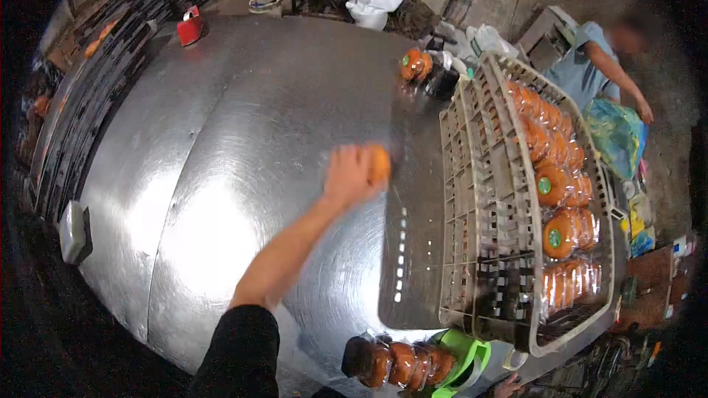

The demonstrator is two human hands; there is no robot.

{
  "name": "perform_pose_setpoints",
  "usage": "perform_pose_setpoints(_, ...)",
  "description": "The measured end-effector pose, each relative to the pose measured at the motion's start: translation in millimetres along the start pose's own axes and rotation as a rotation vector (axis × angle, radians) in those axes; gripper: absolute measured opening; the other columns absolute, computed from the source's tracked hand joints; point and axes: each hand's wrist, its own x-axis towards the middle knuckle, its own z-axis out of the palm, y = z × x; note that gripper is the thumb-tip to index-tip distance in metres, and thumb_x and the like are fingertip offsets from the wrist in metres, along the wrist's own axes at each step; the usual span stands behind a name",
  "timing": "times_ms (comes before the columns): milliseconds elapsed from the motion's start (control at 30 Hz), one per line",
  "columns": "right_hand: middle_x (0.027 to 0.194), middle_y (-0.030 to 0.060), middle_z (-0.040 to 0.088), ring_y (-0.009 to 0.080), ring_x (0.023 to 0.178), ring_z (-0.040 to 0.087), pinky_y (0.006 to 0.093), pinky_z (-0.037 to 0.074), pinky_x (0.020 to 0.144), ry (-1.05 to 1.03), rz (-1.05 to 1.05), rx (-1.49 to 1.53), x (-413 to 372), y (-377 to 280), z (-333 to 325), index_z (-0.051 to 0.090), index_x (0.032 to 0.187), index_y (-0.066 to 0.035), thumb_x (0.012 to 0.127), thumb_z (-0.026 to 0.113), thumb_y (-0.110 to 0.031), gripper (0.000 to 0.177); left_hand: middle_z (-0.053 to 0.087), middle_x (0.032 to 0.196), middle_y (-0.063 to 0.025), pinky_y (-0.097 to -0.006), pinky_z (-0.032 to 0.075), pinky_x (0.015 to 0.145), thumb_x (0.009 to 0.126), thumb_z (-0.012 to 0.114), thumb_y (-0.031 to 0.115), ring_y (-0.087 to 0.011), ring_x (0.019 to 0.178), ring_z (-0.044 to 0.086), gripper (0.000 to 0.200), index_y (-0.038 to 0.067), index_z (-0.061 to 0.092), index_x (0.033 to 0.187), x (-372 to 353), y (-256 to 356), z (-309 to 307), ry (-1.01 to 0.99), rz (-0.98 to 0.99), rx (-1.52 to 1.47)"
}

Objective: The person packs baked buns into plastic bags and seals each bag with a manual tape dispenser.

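My left hand (349, 177) reaches over the middle of the metal table, its fingers closed round an orange-brown bun (379, 164); motion blurs it slightly. At the bottom edge a small part of my right hand (507, 386) shows, and its fingers are mostly cut off. Near it lie a bright green plastic holder (466, 360) and a row of buns in clear wrap (405, 365). To the right of my left hand stands a pale plastic crate (459, 206), holding several packs of wrapped buns (558, 186), some with round green labels.
A wrapped bun pack (416, 65) sits beside a black object at the table's far right. A red tape dispenser (189, 26) stands at the far left. Dark stacked trays (103, 96) line the left side. Beyond the crate, another person (582, 66) handles a greenish plastic bag (616, 136).
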Motion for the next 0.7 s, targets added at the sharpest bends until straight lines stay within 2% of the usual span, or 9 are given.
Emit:
perform_pose_setpoints(133,0.098,0.0147,0.055,0.0301,0.078,0.057,0.0452,0.044,0.073,-0.207,0.085,0.189,-3.8,4.6,0.2,0.054,0.114,-0.005,0.092,0.052,-0.055,0.054,0.053,0.115,-0.0227,-0.0466,0.043,0.094,0.069,0.080,0.044,-0.0355,0.109,0.052,0.081,0.002,0.046,0.130,-63.5,60.9,-42.3,0.029,0.099,-0.420)
perform_pose_setpoints(333,0.130,0.0213,0.047,0.0318,0.109,0.053,0.0444,0.050,0.087,-0.322,0.244,0.705,3.2,75.4,-19.0,0.039,0.135,-0.001,0.100,0.049,-0.040,0.053,0.051,0.115,-0.0122,-0.0367,0.047,0.090,0.072,0.083,0.020,-0.0234,0.103,0.056,0.078,0.000,0.037,0.132,-181.2,56.8,-136.6,0.541,-0.647,-0.997)
perform_pose_setpoints(433,0.124,0.0209,0.052,0.0293,0.099,0.059,0.0421,0.051,0.083,-0.115,0.337,1.223,11.7,-20.5,-189.4,0.038,0.134,0.000,0.101,0.047,-0.033,0.048,0.051,0.116,-0.0133,-0.0335,0.048,0.089,0.074,0.082,0.017,-0.0215,0.102,0.056,0.076,0.000,0.036,0.132,-202.9,98.3,-216.4,0.403,-0.478,-0.898)
perform_pose_setpoints(500,0.124,0.0194,0.052,0.0282,0.096,0.060,0.0416,0.051,0.083,-0.568,0.282,1.550,13.9,-96.2,-259.2,0.039,0.134,-0.003,0.100,0.048,-0.035,0.048,0.052,0.117,-0.0139,-0.0367,0.047,0.092,0.072,0.083,0.024,-0.0251,0.104,0.057,0.078,0.002,0.039,0.132,-202.4,140.6,-227.1,0.138,-0.194,-1.009)
perform_pose_setpoints(533,0.132,0.0172,0.048,0.0266,0.109,0.058,0.0360,0.050,0.085,-0.920,0.032,1.774,13.7,-144.7,-346.4,0.028,0.145,-0.006,0.086,0.057,-0.061,0.086,0.054,0.121,-0.0147,-0.0433,0.043,0.098,0.069,0.083,0.036,-0.0309,0.109,0.055,0.079,0.007,0.045,0.132,-190.9,186.1,-274.4,0.028,0.085,-0.599)
perform_pose_setpoints(567,0.133,0.0177,0.047,0.0287,0.108,0.058,0.0351,0.050,0.088,-0.985,-0.271,1.696,15.5,-182.6,-420.2,0.023,0.148,-0.008,0.086,0.058,-0.060,0.088,0.055,0.124,-0.0148,-0.0507,0.033,0.106,0.064,0.083,0.048,-0.0350,0.119,0.048,0.083,0.012,0.049,0.131,-187.7,214.1,-275.2,-0.108,0.281,-0.519)
perform_pose_setpoints(600,0.134,0.0171,0.046,0.0295,0.113,0.056,0.0367,0.048,0.093,-1.088,-0.346,1.739,20.5,-197.3,-452.6,0.020,0.148,-0.007,0.084,0.067,-0.049,0.090,0.047,0.137,-0.0155,-0.0577,0.024,0.111,0.060,0.085,0.048,-0.0354,0.127,0.043,0.098,0.007,0.041,0.137,-182.0,247.0,-287.7,-0.115,0.621,-0.393)
perform_pose_setpoints(667,0.136,0.0159,0.044,0.0280,0.121,0.050,0.0380,0.046,0.097,-1.174,-0.558,1.589,22.4,-206.2,-483.4,0.023,0.147,-0.006,0.086,0.070,-0.029,0.081,0.039,0.142,-0.0186,-0.0609,0.014,0.113,0.066,0.082,0.050,-0.0374,0.133,0.036,0.098,0.007,0.037,0.142,-199.1,307.3,-289.1,0.276,0.803,-0.350)
perform_pose_setpoints(700,0.136,0.0169,0.044,0.0276,0.119,0.050,0.0376,0.044,0.098,-1.149,-0.504,1.624,20.3,-204.3,-479.3,0.024,0.146,-0.005,0.087,0.068,-0.025,0.076,0.033,0.146,-0.0191,-0.0588,0.016,0.114,0.070,0.078,0.050,-0.0360,0.135,0.034,0.094,0.008,0.036,0.143,-207.4,312.2,-292.7,0.162,0.680,-0.296)
